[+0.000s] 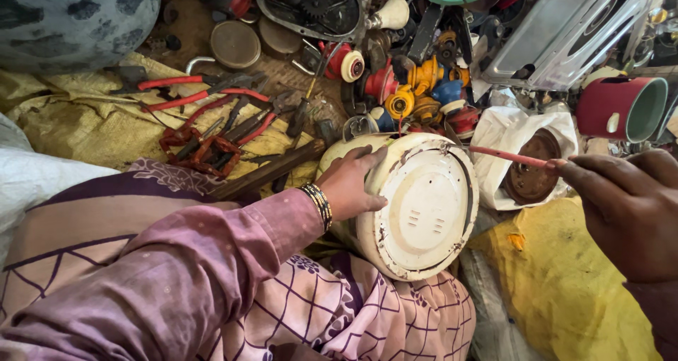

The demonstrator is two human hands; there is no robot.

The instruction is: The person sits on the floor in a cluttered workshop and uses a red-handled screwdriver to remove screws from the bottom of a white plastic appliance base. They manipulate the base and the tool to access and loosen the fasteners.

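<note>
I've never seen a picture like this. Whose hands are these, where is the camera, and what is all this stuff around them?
There is no machine here: a person wears a camera on the head, so the one picture looks down at their own two hands. The left hand, with bangles at the wrist, steadies a round cream-coloured appliance body tipped on its side on the lap, its flat underside facing the camera. The right hand holds a thin red-handled tool whose far end points at the appliance's rim. Around them lie red-handled pliers on a yellow woven sack, a rusty disc in a white plastic bag, a maroon cup, and mixed yellow, red and blue parts.
</note>
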